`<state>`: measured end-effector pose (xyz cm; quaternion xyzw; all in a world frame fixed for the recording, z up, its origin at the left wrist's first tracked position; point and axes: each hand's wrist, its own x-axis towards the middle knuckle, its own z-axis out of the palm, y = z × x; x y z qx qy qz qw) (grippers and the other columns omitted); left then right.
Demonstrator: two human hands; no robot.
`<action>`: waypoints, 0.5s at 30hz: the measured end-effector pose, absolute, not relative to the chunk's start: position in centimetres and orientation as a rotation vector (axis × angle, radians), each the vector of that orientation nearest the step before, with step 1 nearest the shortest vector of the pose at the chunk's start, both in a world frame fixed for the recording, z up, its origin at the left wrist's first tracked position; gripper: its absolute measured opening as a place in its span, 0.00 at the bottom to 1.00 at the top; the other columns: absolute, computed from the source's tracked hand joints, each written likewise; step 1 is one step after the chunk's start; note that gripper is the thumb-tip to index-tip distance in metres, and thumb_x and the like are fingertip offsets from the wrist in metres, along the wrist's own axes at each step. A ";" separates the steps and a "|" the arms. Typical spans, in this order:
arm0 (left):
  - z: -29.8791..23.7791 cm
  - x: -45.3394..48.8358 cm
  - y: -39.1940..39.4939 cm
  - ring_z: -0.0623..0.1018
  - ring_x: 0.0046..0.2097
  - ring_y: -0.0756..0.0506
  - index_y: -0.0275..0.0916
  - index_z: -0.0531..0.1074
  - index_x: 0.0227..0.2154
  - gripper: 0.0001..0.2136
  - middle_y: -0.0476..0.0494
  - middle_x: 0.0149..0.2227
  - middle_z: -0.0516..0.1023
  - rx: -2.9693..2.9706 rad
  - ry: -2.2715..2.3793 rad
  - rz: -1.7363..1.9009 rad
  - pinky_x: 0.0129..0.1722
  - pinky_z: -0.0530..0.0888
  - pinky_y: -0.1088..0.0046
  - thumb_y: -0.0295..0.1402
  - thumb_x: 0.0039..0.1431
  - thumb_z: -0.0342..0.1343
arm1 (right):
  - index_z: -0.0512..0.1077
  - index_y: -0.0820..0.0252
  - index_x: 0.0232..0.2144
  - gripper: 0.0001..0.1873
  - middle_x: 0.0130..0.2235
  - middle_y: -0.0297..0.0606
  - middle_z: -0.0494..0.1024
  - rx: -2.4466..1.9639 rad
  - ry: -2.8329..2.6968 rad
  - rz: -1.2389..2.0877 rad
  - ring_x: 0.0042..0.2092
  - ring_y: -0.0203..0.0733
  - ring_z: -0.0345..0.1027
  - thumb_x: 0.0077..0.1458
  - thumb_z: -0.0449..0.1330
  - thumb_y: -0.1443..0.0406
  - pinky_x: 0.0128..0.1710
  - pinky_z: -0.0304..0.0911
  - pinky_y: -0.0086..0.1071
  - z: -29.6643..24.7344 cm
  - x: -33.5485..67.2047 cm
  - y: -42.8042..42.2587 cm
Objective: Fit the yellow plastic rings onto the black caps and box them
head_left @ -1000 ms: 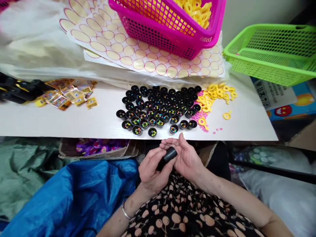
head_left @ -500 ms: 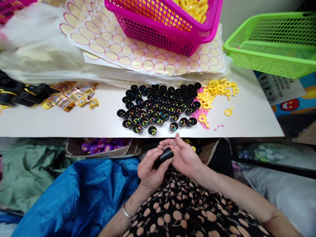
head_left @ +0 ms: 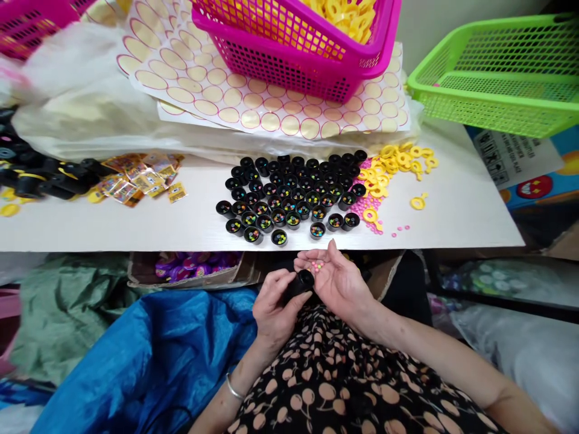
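Observation:
My left hand (head_left: 274, 307) is closed around a small black cylindrical tube (head_left: 298, 286), its round mouth tilted toward the other palm. Palm up and cupped, my right hand (head_left: 341, 278) holds a few small pink, yellow and green beads (head_left: 317, 266) near the finger bases. Both hands are just in front of the white table's edge. Beyond them, many black cups (head_left: 289, 199) stand close together on the table, several with tiny coloured pieces inside. Right of the cups lie pink beads (head_left: 368, 208) and yellow ring-shaped plastic parts (head_left: 398, 160).
A magenta basket (head_left: 280, 66) of yellow parts rests on sheets of round stickers (head_left: 253, 120). A green basket (head_left: 497, 105) stands at the right. Shiny small packets (head_left: 140, 178) and black pieces (head_left: 58, 181) lie left. Below the edge are a carton (head_left: 230, 277) and blue fabric (head_left: 149, 349).
The black tube has turned so its mouth now shows, and it has drawn slightly off the right palm. Beads now lie visible in that palm. The view has shifted slightly.

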<state>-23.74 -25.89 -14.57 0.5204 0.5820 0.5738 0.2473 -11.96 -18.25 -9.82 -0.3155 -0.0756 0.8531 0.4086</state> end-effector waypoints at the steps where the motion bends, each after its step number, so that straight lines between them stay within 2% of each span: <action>1: -14.5 -23.7 -25.9 0.74 0.41 0.48 0.42 0.73 0.41 0.20 0.45 0.39 0.73 1.477 1.636 1.544 0.40 0.74 0.71 0.25 0.41 0.65 | 0.75 0.64 0.26 0.13 0.33 0.39 0.77 -0.794 -0.247 2.095 0.39 0.40 0.70 0.51 0.59 0.58 0.47 0.61 0.36 -9.8 -12.0 -18.4; 3: -14.1 -23.5 -25.7 0.74 0.39 0.48 0.42 0.73 0.41 0.19 0.45 0.38 0.73 1.558 1.676 1.518 0.38 0.74 0.72 0.26 0.42 0.65 | 0.75 0.61 0.28 0.05 0.35 0.37 0.77 -0.818 -0.402 1.993 0.39 0.39 0.70 0.48 0.62 0.64 0.48 0.60 0.37 -9.7 -12.0 -18.7; 4: -13.9 -23.4 -25.5 0.74 0.38 0.48 0.42 0.73 0.41 0.19 0.45 0.37 0.73 1.588 1.674 1.513 0.37 0.74 0.72 0.26 0.43 0.64 | 0.75 0.60 0.30 0.04 0.36 0.36 0.77 -0.845 -0.504 1.942 0.39 0.39 0.69 0.48 0.62 0.66 0.48 0.60 0.37 -9.6 -11.9 -18.9; 10: -13.2 -22.2 -24.6 0.76 0.38 0.48 0.40 0.73 0.40 0.16 0.44 0.38 0.75 1.609 1.607 1.530 0.36 0.76 0.72 0.27 0.45 0.63 | 0.77 0.56 0.34 0.08 0.40 0.38 0.75 -0.954 -1.078 1.638 0.44 0.40 0.67 0.52 0.57 0.66 0.50 0.58 0.37 -9.4 -11.7 -19.8; 15: -13.7 -21.5 -24.6 0.76 0.42 0.45 0.41 0.73 0.43 0.20 0.43 0.41 0.76 1.466 1.514 1.541 0.39 0.76 0.71 0.26 0.43 0.64 | 0.76 0.56 0.32 0.08 0.35 0.36 0.77 -0.955 -0.931 1.669 0.37 0.38 0.69 0.52 0.57 0.68 0.46 0.61 0.36 -9.7 -11.3 -19.5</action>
